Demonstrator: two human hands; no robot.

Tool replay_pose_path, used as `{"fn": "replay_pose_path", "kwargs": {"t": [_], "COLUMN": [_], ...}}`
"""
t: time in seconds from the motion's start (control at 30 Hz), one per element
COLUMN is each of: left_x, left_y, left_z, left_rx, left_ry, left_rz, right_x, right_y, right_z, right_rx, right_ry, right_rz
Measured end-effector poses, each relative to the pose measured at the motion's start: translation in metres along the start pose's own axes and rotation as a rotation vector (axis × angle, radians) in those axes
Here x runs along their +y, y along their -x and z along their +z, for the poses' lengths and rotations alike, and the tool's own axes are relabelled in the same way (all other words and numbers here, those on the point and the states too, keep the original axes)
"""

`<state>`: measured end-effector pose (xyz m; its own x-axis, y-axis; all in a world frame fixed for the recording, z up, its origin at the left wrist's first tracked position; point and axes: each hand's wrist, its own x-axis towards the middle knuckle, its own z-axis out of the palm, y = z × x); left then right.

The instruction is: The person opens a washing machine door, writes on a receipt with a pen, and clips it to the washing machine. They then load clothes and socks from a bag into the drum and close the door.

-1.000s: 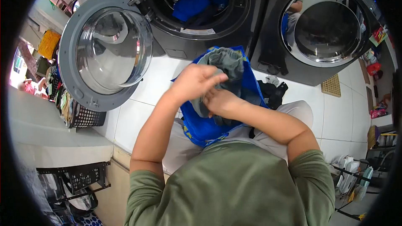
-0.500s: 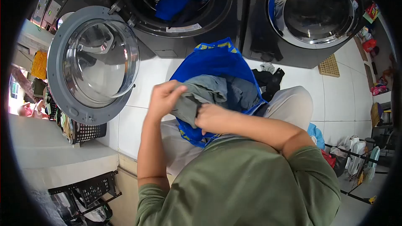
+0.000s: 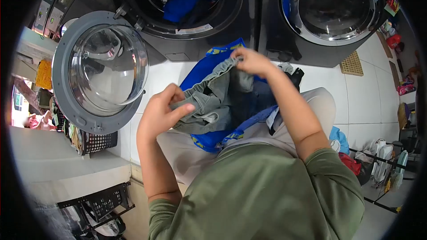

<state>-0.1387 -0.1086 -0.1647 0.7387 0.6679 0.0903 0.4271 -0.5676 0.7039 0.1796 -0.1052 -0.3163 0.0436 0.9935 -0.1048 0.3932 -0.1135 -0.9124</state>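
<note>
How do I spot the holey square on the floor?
Find the dark machine on the right, its round door shut. By its bottom corner, on white tiles, lies the tan square. Its rows of holes set it apart from the smooth tiles.

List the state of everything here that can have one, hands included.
Left hand: gripping the waistband
Right hand: pinching the waistband
Grey-green garment: spread between both hands
Blue bag: open, beneath garment
Left washer door: open
Right washer door: shut
</note>
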Motion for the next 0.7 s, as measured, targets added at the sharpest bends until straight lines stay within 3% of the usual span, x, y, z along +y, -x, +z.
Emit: {"fn": "replay_pose_path", "kwargs": {"t": [0.07,0.13,0.17,0.2,0.27,0.3,0.33,0.4,0.47,0.53,0.67,0.7], "left_x": [0.002,0.011,0.014,0.009,-0.016,-0.018,-0.020,-0.014,-0.013,-0.007,0.024,0.036], "left_y": [-0.024,-0.052,-0.065,-0.075,-0.088,-0.090,-0.091,-0.086,-0.082,-0.082,-0.069,-0.065], "left_z": [0.035,0.071,0.086,0.094,0.094,0.093,0.091,0.077,0.068,0.069,0.084,0.094], "left_rx": [0.148,0.239,0.287,0.327,0.262,0.287,0.315,0.296,0.274,0.297,0.175,0.088], "left_ry": [-0.114,-0.065,-0.010,0.098,0.356,0.487,0.616,0.727,0.728,0.663,0.188,0.131], "left_rz": [0.276,0.217,0.130,-0.072,-0.176,-0.237,-0.302,-0.348,-0.388,-0.312,0.038,0.149], "right_x": [-0.069,-0.113,-0.123,-0.129,-0.136,-0.123,-0.118,-0.113,-0.091,-0.078,-0.068,0.011], "right_y": [0.020,0.030,0.032,0.035,0.040,0.039,0.044,0.065,0.072,0.075,0.051,0.006], "right_z": [-0.025,-0.028,-0.025,-0.027,-0.034,-0.031,-0.031,-0.015,0.028,0.048,0.064,0.088], "right_rx": [-0.190,-0.233,-0.229,-0.100,0.173,0.587,0.683,0.472,0.324,0.198,-0.435,-0.231], "right_ry": [-0.299,0.140,0.132,0.166,0.233,0.401,0.357,0.087,0.138,0.157,0.666,0.689], "right_rz": [-0.107,-0.343,-0.472,-0.461,-0.429,-0.642,-0.595,-0.661,-0.722,-0.638,-0.159,-0.697]}}
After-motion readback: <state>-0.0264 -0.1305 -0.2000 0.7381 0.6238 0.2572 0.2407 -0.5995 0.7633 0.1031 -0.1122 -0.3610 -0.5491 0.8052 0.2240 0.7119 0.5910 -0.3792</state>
